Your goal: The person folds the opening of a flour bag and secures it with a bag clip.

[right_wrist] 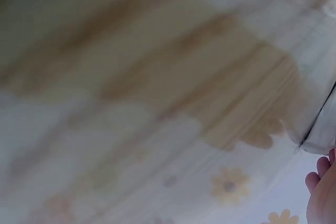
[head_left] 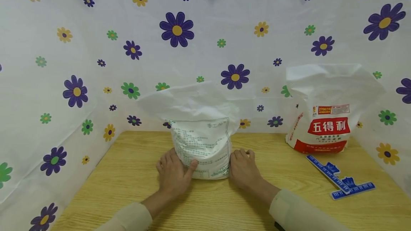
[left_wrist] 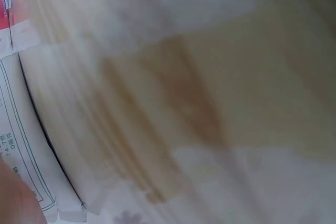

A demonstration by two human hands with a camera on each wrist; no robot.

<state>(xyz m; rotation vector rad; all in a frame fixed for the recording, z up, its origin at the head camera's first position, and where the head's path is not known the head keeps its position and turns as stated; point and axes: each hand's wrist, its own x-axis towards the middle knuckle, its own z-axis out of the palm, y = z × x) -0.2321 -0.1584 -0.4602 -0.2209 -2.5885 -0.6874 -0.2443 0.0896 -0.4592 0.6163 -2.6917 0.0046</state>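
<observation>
Two hands flank a white bag (head_left: 203, 142) that stands upright near the middle of the worktop (head_left: 128, 188), a little toward its far edge. The left hand (head_left: 172, 174) lies against the bag's lower left side, its thumb pressed on the front face and its fingers wrapped round the side, so it seems to hold the bag. The right hand (head_left: 243, 168) rests against the lower right edge with fingers curved along it. Bracing both sides at the base probably keeps the soft, slumping bag from tipping.

A second bag (head_left: 327, 117), printed in red, stands at the far right corner, with two blue clips (head_left: 340, 179) lying in front of it near the right edge, kept within reach.

Both wrist views are badly blurred: the left shows only a strip of the white bag's printed border, the right only a bag corner and fingertips (right_wrist: 321, 187). The bag's open or sealed top is crumpled and hard to read, and its small print is illegible.
</observation>
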